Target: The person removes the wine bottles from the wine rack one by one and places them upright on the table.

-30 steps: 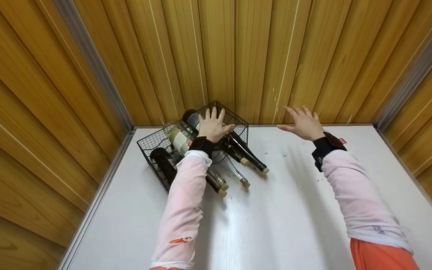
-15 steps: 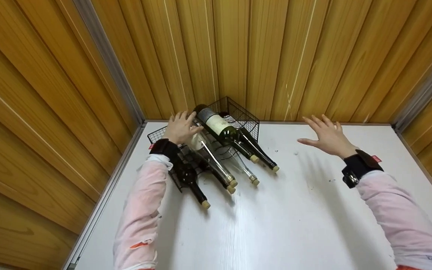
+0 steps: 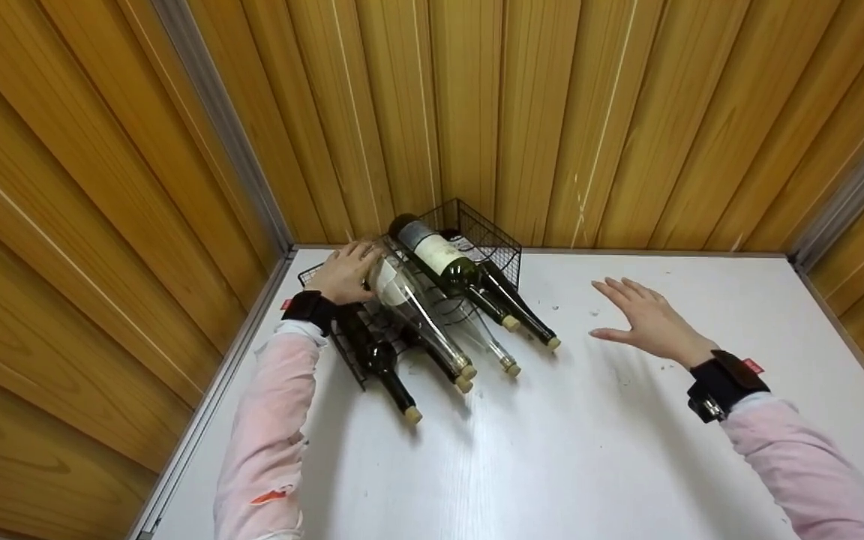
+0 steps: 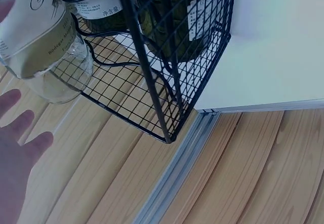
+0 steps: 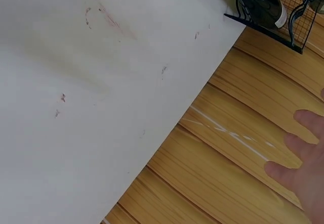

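Observation:
My left hand (image 3: pixel 348 271) reaches over the left back of a black wire rack (image 3: pixel 483 217), fingers extended beside the base of a clear glass bottle (image 3: pixel 409 296). In the left wrist view, the spread fingers (image 4: pixel 35 145) show below that bottle's labelled end (image 4: pixel 55 47), apart from it. Several corked wine bottles lie in the rack, necks towards me. A green bottle with a cream label (image 3: pixel 439 255) rests on top, right of the clear one; a dark bottle (image 3: pixel 381 356) lies at the left. My right hand (image 3: pixel 649 319) hovers with spread fingers over the white table, holding nothing.
The white table (image 3: pixel 552 450) runs back to a wood-panelled wall (image 3: pixel 537 112), with more panelling on both sides. A grey metal strip (image 3: pixel 237 142) marks the left back corner. Small marks dot the table right of the rack.
My left hand has moved left off the green bottle to the clear bottle's base. My right hand has shifted right and lower. The head view has turned slightly.

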Demonstrator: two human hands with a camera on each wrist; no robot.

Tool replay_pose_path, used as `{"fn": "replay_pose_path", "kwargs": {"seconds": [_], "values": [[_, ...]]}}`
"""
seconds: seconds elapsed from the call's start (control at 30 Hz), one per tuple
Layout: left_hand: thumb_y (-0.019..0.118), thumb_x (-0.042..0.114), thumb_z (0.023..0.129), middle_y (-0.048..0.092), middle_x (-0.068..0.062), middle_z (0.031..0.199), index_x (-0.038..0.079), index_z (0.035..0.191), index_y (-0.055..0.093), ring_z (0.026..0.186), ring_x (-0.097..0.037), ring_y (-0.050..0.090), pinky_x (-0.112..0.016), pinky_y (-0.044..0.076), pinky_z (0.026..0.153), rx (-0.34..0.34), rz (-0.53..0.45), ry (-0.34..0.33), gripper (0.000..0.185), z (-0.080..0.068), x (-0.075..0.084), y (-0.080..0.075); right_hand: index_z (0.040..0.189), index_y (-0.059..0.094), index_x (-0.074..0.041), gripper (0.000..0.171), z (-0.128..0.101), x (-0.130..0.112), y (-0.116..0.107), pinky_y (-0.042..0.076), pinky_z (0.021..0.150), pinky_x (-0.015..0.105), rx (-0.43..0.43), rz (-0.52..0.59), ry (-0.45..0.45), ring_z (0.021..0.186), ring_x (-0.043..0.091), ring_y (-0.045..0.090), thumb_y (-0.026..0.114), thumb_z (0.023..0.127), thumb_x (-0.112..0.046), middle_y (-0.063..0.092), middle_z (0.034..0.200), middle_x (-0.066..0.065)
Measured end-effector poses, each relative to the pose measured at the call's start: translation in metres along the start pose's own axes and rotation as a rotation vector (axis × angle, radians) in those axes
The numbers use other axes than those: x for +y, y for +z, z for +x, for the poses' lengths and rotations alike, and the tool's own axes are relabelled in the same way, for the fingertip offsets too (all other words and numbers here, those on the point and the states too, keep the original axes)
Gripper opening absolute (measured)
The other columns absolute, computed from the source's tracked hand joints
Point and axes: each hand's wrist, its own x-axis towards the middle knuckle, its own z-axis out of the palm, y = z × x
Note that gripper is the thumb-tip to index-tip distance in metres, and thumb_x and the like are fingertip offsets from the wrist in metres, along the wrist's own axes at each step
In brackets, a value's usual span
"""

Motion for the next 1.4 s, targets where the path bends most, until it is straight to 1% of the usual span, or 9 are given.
{"fn": "replay_pose_path", "kwargs": {"seconds": [0.17,0.3,0.4,0.6,0.73,0.87,1.1,1.27,1.4], "values": [[0.075,0.021,0.06,0.041,-0.018,0.129,0.004,0.129,0.045,0.119,-0.04,0.032,-0.054,0.026,0.095,0.075,0.036,0.112,0.077,0.004,-0.003,0.007,0.137,0.035,-0.004,0.078,-0.003,-0.006,0.014,0.022,0.091,0.06,0.008,0.003,-0.038,0.121,0.044,0.029,0.059,0.08,-0.052,0.037,0.133,0.023],[0.076,0.015,0.061,0.042,-0.018,0.128,0.005,0.129,0.045,0.119,-0.039,0.033,-0.054,0.025,0.095,0.085,0.079,0.14,0.075,0.01,-0.002,0.007,0.136,0.037,-0.004,0.078,-0.004,-0.008,0.022,0.022,0.091,0.06,0.014,0.006,-0.042,0.12,0.043,0.03,0.06,0.08,-0.053,0.039,0.132,0.021],[0.072,0.009,0.065,0.042,-0.018,0.128,0.006,0.129,0.045,0.119,-0.039,0.033,-0.054,0.026,0.094,0.081,0.126,0.148,0.07,0.014,0.001,0.008,0.136,0.037,-0.005,0.078,-0.003,-0.011,0.026,0.021,0.092,0.06,0.019,0.008,-0.046,0.121,0.042,0.029,0.059,0.079,-0.054,0.04,0.133,0.018],[0.064,-0.002,0.07,0.045,-0.015,0.125,0.008,0.126,0.048,0.118,-0.037,0.036,-0.052,0.028,0.094,0.094,0.203,0.194,0.06,0.023,0.004,0.02,0.136,0.038,-0.006,0.078,-0.005,-0.017,0.033,0.021,0.092,0.059,0.026,0.026,-0.059,0.123,0.04,0.028,0.061,0.078,-0.053,0.04,0.133,0.015],[0.067,-0.002,0.066,0.048,-0.014,0.123,0.007,0.122,0.051,0.116,-0.034,0.039,-0.05,0.031,0.093,0.088,0.22,0.238,0.059,0.028,0.005,0.027,0.135,0.038,-0.006,0.077,-0.009,-0.018,0.036,0.022,0.092,0.059,0.035,0.03,-0.069,0.122,0.041,0.029,0.062,0.078,-0.052,0.041,0.133,0.016],[0.069,0.0,0.058,0.049,-0.012,0.122,0.008,0.12,0.051,0.116,-0.032,0.039,-0.048,0.032,0.093,0.076,0.222,0.273,0.066,0.031,0.003,0.033,0.135,0.039,-0.005,0.077,-0.012,-0.019,0.037,0.022,0.092,0.059,0.032,0.033,-0.062,0.122,0.041,0.029,0.063,0.078,-0.052,0.041,0.132,0.016],[0.074,0.001,0.049,0.053,-0.012,0.119,0.01,0.12,0.054,0.115,-0.033,0.041,-0.047,0.029,0.096,0.123,0.144,0.344,0.074,0.031,-0.002,0.038,0.133,0.041,-0.004,0.074,-0.014,-0.021,0.039,0.025,0.09,0.059,0.074,0.051,-0.061,0.12,0.039,0.033,0.064,0.078,-0.049,0.044,0.129,0.017],[0.078,0.004,0.046,0.054,-0.011,0.116,0.01,0.118,0.055,0.112,-0.032,0.043,-0.045,0.029,0.096,0.141,0.132,0.358,0.075,0.026,-0.005,0.039,0.131,0.042,-0.005,0.071,-0.01,-0.026,0.04,0.03,0.088,0.056,0.122,0.095,-0.078,0.116,0.034,0.038,0.065,0.079,-0.047,0.047,0.125,0.016],[0.079,0.005,0.046,0.054,-0.01,0.115,0.01,0.117,0.056,0.11,-0.03,0.044,-0.043,0.029,0.096,0.143,0.125,0.349,0.075,0.023,-0.006,0.038,0.131,0.042,-0.005,0.07,-0.008,-0.031,0.042,0.03,0.09,0.054,0.113,0.136,-0.076,0.116,0.032,0.038,0.063,0.08,-0.048,0.047,0.125,0.015]]}}
